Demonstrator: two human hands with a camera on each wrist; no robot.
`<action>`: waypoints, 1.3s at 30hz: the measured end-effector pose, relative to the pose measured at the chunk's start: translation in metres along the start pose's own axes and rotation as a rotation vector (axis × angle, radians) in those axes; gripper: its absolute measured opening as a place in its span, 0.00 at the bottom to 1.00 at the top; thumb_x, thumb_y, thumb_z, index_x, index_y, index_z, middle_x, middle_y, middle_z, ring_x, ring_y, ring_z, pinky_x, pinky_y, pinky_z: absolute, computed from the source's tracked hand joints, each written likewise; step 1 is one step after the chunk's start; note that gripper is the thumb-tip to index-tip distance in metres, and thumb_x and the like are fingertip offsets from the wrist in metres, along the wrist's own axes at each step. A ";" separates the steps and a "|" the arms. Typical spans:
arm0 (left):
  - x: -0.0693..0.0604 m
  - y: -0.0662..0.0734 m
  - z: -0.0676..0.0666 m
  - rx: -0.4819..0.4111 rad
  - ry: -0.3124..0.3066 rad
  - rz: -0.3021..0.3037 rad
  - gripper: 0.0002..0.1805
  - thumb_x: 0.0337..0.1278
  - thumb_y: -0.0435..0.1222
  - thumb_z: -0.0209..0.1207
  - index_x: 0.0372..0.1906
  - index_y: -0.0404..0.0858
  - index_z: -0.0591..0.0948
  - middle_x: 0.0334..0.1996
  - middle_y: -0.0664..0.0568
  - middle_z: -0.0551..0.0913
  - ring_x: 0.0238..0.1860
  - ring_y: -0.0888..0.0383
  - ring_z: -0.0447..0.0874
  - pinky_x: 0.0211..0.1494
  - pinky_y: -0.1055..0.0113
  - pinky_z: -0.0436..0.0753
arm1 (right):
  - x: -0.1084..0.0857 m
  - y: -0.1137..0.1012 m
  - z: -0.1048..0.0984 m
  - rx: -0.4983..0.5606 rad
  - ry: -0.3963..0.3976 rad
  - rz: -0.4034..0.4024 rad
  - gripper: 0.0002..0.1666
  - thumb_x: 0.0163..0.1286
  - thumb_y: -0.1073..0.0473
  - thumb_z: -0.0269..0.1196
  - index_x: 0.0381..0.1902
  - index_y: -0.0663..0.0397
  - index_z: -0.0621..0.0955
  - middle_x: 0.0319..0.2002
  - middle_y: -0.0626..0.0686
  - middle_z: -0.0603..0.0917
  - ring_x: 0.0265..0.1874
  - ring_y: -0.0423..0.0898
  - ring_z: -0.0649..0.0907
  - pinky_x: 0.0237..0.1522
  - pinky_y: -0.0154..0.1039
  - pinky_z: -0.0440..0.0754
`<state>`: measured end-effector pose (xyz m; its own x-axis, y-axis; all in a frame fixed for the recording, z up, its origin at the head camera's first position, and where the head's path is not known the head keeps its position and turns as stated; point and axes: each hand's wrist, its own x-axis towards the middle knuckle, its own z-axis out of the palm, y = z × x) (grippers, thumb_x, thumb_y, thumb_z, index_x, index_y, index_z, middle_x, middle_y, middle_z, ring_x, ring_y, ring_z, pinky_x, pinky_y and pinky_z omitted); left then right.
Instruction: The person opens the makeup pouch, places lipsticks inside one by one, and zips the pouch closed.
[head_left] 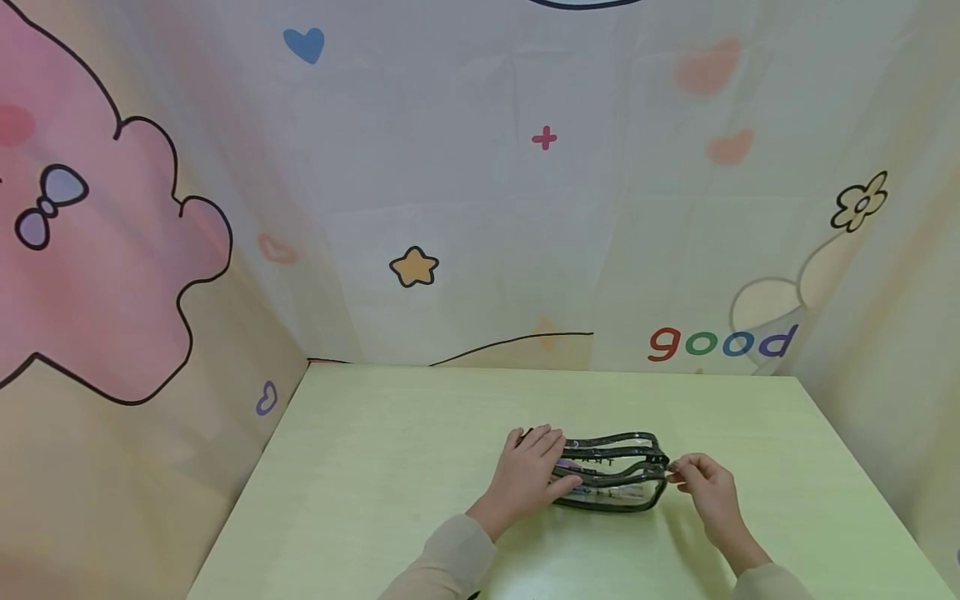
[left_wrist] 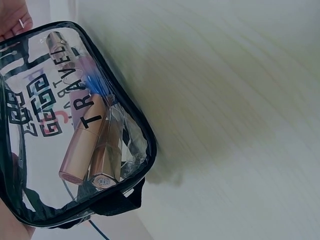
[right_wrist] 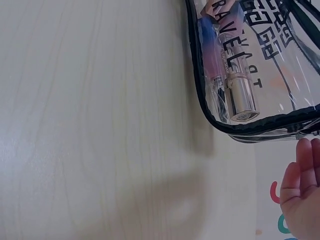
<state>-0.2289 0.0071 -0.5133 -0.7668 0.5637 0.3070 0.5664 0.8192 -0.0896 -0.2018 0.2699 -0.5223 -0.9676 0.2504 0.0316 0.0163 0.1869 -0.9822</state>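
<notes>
A clear travel pouch (head_left: pixel 618 497) with black trim stands on the table, its top seam and zip running left to right. Through its plastic, several cosmetic tubes (left_wrist: pixel 82 145) show behind the word TRAVEL. My left hand (head_left: pixel 527 473) grips the pouch's left end, fingers over the far side and thumb on the near side. At the opposite end my right hand (head_left: pixel 708 492) pinches the zipper pull (head_left: pixel 672 467) between thumb and forefinger. In the right wrist view, the right hand (right_wrist: pixel 305 192) shows beside the pouch's end, the pull mostly hidden.
The pale wooden table (head_left: pixel 360 467) extends around the pouch on all sides. Behind it hangs a printed curtain (head_left: pixel 465 183) with hearts, a star and the word good. A black strap loop (left_wrist: pixel 122 202) sticks out from the pouch's left end.
</notes>
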 end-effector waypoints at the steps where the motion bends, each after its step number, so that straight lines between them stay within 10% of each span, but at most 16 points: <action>1: 0.000 0.000 0.000 -0.001 0.001 -0.001 0.36 0.55 0.64 0.33 0.60 0.47 0.68 0.60 0.59 0.68 0.63 0.62 0.61 0.62 0.56 0.62 | 0.000 0.000 0.000 0.009 0.001 0.001 0.10 0.63 0.67 0.49 0.23 0.58 0.74 0.19 0.35 0.79 0.21 0.31 0.78 0.26 0.28 0.76; 33: 0.000 -0.003 0.000 0.022 0.047 -0.001 0.33 0.55 0.63 0.35 0.57 0.49 0.71 0.57 0.61 0.71 0.60 0.63 0.66 0.60 0.56 0.64 | 0.001 -0.006 0.006 0.187 0.036 -0.002 0.10 0.63 0.67 0.51 0.23 0.58 0.74 0.19 0.40 0.78 0.19 0.33 0.79 0.25 0.26 0.75; 39: 0.001 -0.004 0.000 -0.002 0.059 0.010 0.34 0.56 0.63 0.35 0.58 0.48 0.71 0.58 0.60 0.71 0.60 0.62 0.65 0.61 0.56 0.63 | 0.018 0.034 -0.001 0.239 0.005 -0.056 0.08 0.62 0.66 0.53 0.24 0.54 0.76 0.20 0.40 0.79 0.20 0.34 0.79 0.24 0.28 0.77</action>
<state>-0.2316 0.0046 -0.5127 -0.7424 0.5643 0.3610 0.5741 0.8137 -0.0913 -0.2182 0.2820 -0.5551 -0.9642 0.2503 0.0877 -0.0981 -0.0295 -0.9947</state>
